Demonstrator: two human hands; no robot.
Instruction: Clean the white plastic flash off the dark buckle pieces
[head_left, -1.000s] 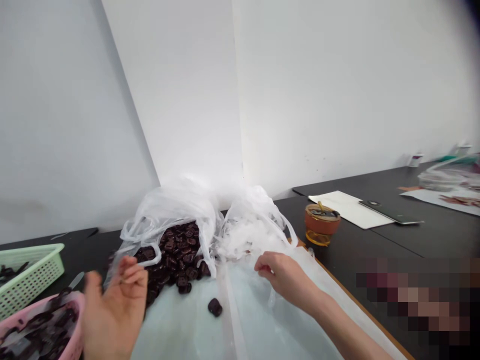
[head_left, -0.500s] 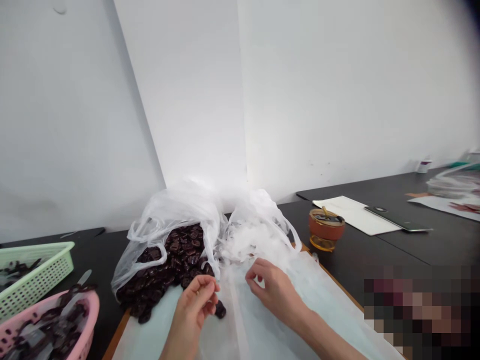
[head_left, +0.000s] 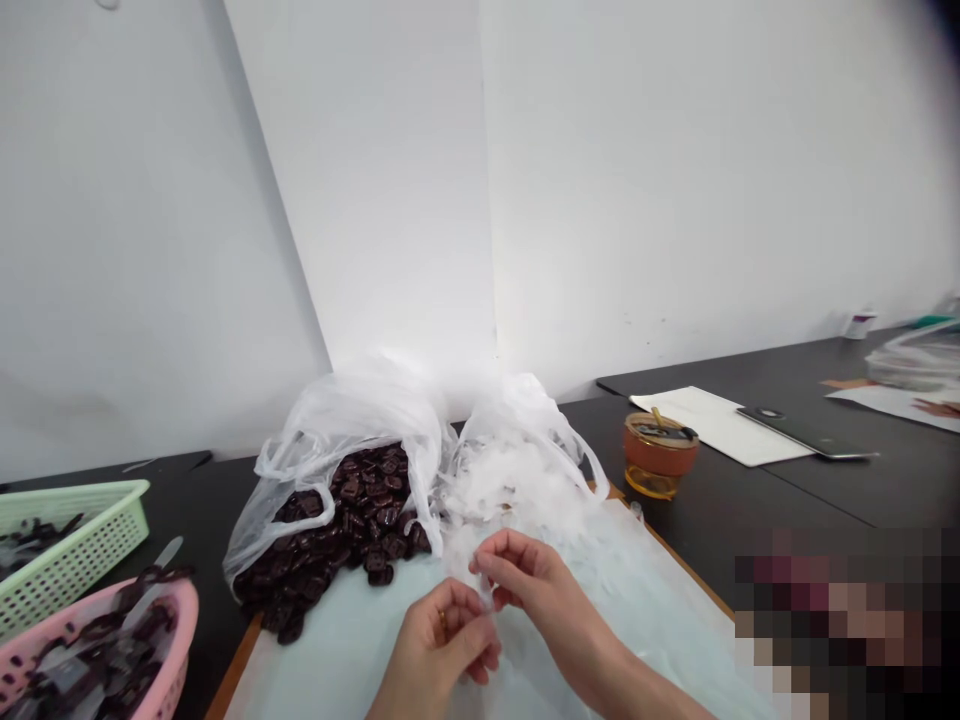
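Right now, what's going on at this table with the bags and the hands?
A person's two hands meet over a pale sheet on the dark table. The left hand and right hand pinch a small clear plastic piece between their fingers. Behind them, one open plastic bag holds dark brown pieces, and another holds white scraps. A pink basket and a green basket sit at the left.

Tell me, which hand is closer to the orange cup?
Right. The right hand lies nearer the cup, below and left of it; the left hand sits farther left and lower.
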